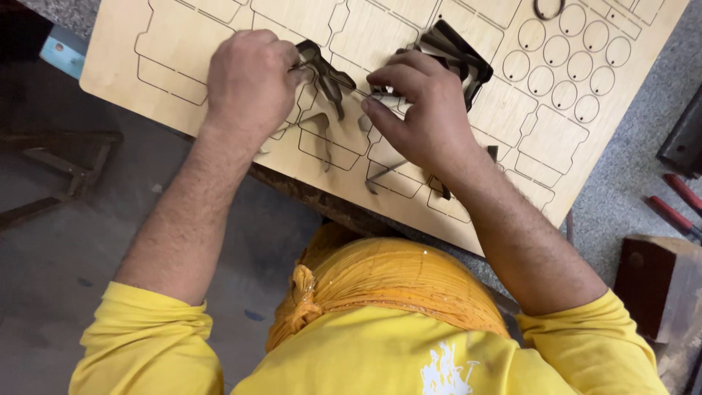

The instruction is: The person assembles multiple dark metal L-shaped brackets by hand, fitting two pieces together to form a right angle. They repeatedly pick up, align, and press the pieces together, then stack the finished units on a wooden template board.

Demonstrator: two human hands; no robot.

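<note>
Head view: left hand (248, 84) and right hand (424, 110) both pinch a thin metal strip (358, 93) over the plywood board (512, 110). Fingers closed on it, between bent dark strips (325, 73) standing in the board's cut lines.

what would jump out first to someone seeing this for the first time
Two bare hands meet at the middle of a pale plywood sheet scored with dark cut outlines: the left hand and right hand pinch bent dark metal strips standing up from its slots. At lower centre, the yellow shirt and orange cloth fill the foreground.
</note>
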